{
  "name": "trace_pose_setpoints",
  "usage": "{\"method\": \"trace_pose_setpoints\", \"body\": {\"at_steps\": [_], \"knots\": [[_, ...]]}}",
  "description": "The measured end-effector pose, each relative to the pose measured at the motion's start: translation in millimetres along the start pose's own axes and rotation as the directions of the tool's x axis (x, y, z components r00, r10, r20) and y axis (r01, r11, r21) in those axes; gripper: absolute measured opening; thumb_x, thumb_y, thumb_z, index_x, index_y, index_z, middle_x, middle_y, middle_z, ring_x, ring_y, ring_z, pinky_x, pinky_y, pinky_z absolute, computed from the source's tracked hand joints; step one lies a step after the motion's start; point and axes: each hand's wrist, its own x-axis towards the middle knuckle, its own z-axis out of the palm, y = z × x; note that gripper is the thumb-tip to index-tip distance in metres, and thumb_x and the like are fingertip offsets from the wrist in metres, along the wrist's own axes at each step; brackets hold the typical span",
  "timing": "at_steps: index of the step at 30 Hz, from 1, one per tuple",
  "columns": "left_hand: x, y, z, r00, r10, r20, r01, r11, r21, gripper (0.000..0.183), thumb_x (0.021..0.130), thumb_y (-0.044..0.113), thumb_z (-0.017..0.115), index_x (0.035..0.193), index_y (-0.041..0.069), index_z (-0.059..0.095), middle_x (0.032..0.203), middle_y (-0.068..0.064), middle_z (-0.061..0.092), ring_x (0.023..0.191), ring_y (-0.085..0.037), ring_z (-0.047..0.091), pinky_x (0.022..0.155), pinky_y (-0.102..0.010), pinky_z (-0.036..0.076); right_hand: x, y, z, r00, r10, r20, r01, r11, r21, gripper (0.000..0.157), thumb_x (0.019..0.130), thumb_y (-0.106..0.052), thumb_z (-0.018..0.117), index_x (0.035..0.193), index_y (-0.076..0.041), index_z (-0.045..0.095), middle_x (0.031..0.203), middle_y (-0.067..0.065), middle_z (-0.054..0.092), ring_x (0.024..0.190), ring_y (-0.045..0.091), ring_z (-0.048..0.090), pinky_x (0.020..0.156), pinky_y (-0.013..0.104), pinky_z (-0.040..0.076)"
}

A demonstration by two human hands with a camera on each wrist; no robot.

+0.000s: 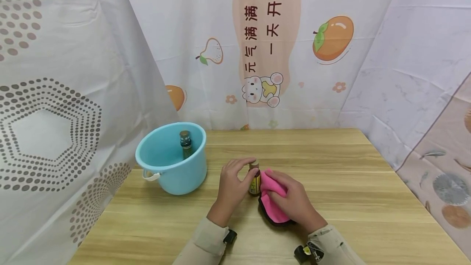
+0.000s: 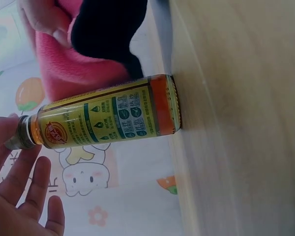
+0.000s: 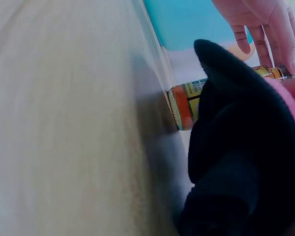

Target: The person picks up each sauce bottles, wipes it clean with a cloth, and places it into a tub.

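A small glass bottle (image 1: 254, 185) with a yellow label (image 2: 108, 115) and amber contents stands upright on the wooden table. My left hand (image 1: 234, 180) pinches its cap (image 2: 23, 133) between thumb and fingers; the other fingers are spread behind. Bunched in my right hand (image 1: 296, 200) is a pink cloth (image 1: 275, 212) with a black underside (image 3: 236, 142). That cloth lies against the bottle's right side and hides part of it in the right wrist view. How firmly it presses cannot be told.
A light blue bucket (image 1: 184, 179) with a white handle grip (image 1: 151, 176) stands on the table (image 1: 349, 183) at the left. Inside it leans another dark bottle (image 1: 186, 144) with a brown cap. Printed curtains (image 1: 206, 85) hang behind and at both sides.
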Motion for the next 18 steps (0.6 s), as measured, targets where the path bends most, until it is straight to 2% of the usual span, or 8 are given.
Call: {"method": "trace_pose_setpoints", "body": {"at_steps": [8,13,18], "knots": [[-0.3,-0.4,-0.2,1.0,0.018,0.0,-0.018,1.0,-0.011,0.027,0.096,0.028,0.076,0.12,0.016,0.077,0.115,0.01,0.076,0.112,-0.013,0.067,0.101,-0.053,0.047,0.7,-3.0,-0.9,0.99,-0.116,-0.081,0.122,0.99,0.072,0.059,0.087,-0.005,0.083,0.141,-0.022,0.066,0.141,0.001,0.065,0.127,0.022,0.064,0.099,0.017,0.051],[-0.4,-1.5,0.8,1.0,0.03,0.004,-0.03,0.999,-0.012,0.027,0.096,0.027,0.076,0.121,0.018,0.076,0.114,0.011,0.076,0.112,-0.012,0.067,0.099,-0.052,0.048,1.4,-6.3,-2.4,0.983,-0.147,-0.107,0.158,0.982,0.101,0.057,0.087,-0.007,0.084,0.14,-0.018,0.066,0.141,0.004,0.065,0.125,0.024,0.065,0.097,0.014,0.051],[-0.7,-1.0,1.1,0.999,0.033,0.005,-0.033,0.999,-0.011,0.026,0.096,0.026,0.076,0.121,0.02,0.076,0.113,0.011,0.076,0.111,-0.011,0.067,0.098,-0.05,0.049,1.0,-4.3,-1.9,0.985,-0.14,-0.098,0.149,0.984,0.094,0.059,0.087,-0.004,0.083,0.14,-0.02,0.066,0.143,0.004,0.064,0.128,0.024,0.064,0.099,0.013,0.049]]}}
